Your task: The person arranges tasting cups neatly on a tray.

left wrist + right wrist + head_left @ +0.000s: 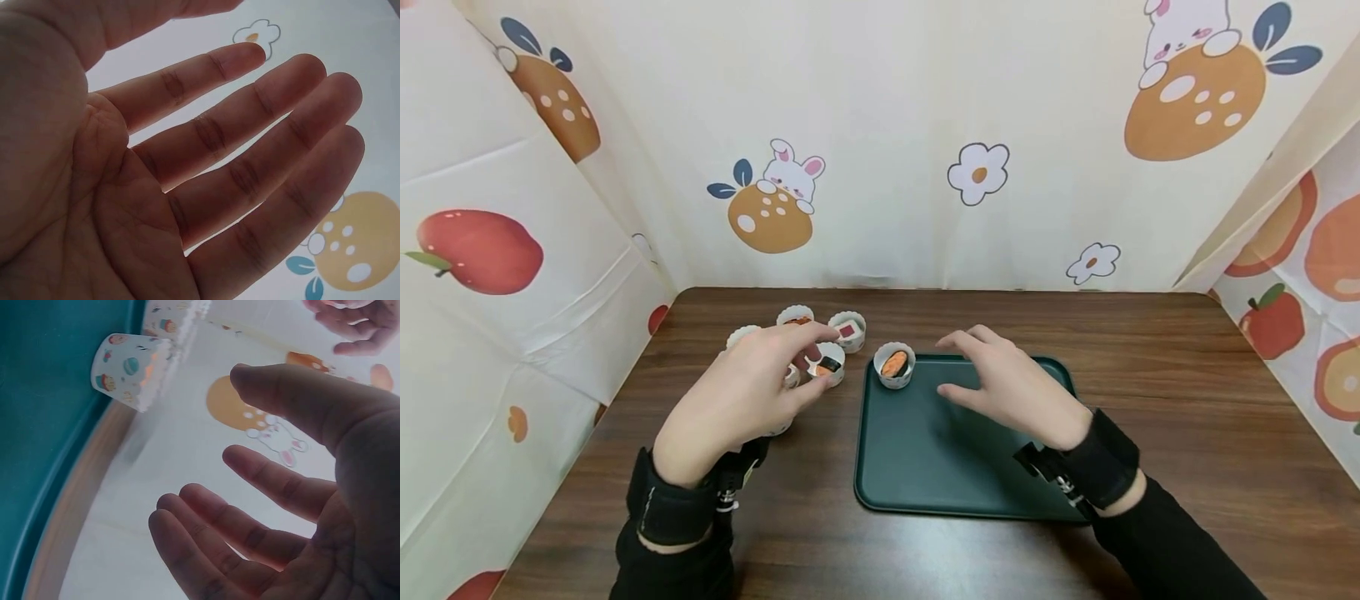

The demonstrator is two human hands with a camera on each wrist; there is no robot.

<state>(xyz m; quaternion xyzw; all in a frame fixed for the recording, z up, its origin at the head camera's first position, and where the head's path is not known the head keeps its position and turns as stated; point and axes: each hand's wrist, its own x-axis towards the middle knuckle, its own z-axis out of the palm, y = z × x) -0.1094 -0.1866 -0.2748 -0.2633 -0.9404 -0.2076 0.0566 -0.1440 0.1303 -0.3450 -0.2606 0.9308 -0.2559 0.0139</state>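
Note:
My left hand (757, 379) hovers above a group of paper cups on the left, its fingers relaxed and holding nothing. It hides some of the cups beneath it. One cup (827, 365) near its fingertips has a piece of sushi with a dark band; another cup (847, 332) behind holds a white piece with a red centre. My right hand (1017, 385) floats over the green tray (955, 467), fingers spread and nothing in them. On the tray's back left corner stands a patterned paper cup (894, 367) with an orange-topped sushi piece, also in the right wrist view as a cup (128, 369).
The dark wooden table (1187, 417) reaches back to a curtain (880, 83) printed with rabbits, fruit and flowers. More printed cloth hangs at the left and right sides. A further cup (795, 315) stands at the back of the group.

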